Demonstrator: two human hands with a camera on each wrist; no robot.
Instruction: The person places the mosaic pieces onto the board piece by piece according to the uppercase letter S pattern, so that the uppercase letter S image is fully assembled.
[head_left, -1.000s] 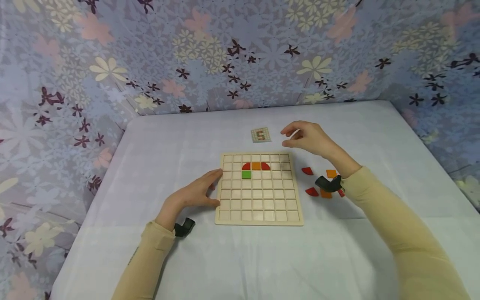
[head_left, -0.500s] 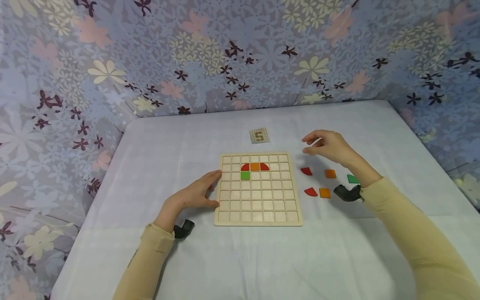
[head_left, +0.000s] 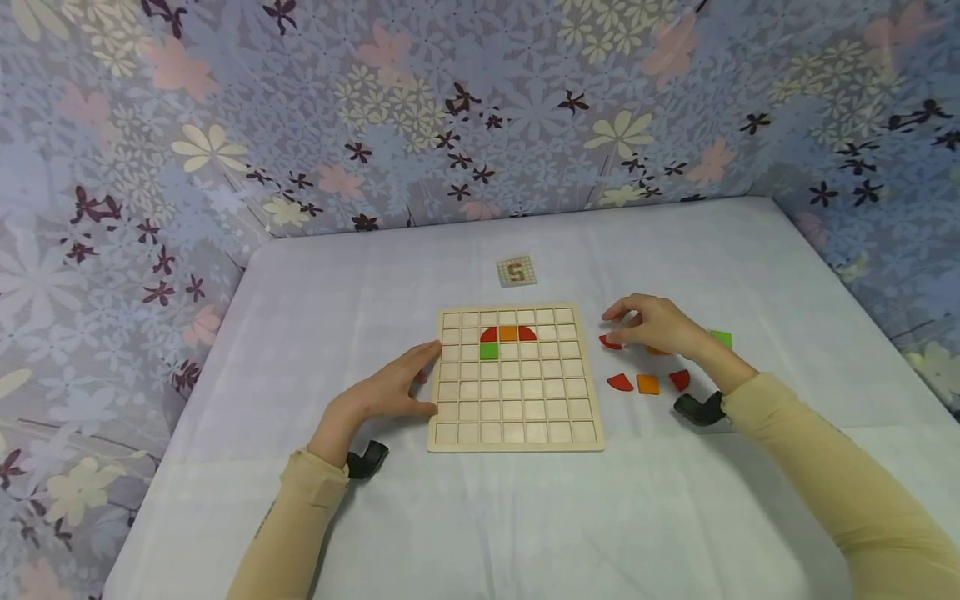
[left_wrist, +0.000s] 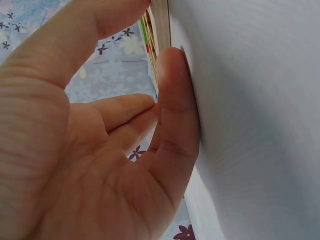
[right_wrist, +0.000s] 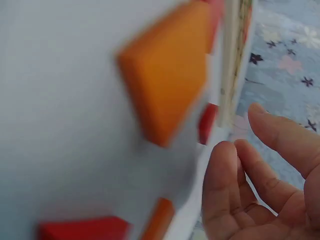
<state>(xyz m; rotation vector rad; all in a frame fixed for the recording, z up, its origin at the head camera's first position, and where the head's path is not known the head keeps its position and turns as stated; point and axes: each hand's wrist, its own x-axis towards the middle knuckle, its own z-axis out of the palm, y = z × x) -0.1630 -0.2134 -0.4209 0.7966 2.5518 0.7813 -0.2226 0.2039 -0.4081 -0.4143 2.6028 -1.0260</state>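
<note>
My left hand (head_left: 390,387) touches the left edge of a square wooden grid board (head_left: 517,432), thumb and fingers spread. Set in the board's cells are two red quarter-circle tiles (head_left: 489,335), an orange square tile (head_left: 508,333) between them and a green square tile (head_left: 489,351) below the left one. My right hand (head_left: 656,325) hovers right of the board, thumb and forefinger apart, its thumb overlapping a loose red quarter-circle tile (head_left: 604,342). In the right wrist view no tile shows between the fingers; that red tile (right_wrist: 206,124) lies just beyond the fingertips. Another orange square (head_left: 658,351) is partly hidden beneath the hand.
Nearer the person lie a red quarter-circle (head_left: 620,382), an orange square (head_left: 648,384) and another red tile (head_left: 679,380). A light green tile (head_left: 722,338) shows behind the right wrist. A small pattern card (head_left: 517,272) lies beyond the board on the white cloth (head_left: 360,283).
My right hand has moved from beside the card to the right, then down toward the loose tiles, uncovering the near red one. The left hand stays at the board's edge.
</note>
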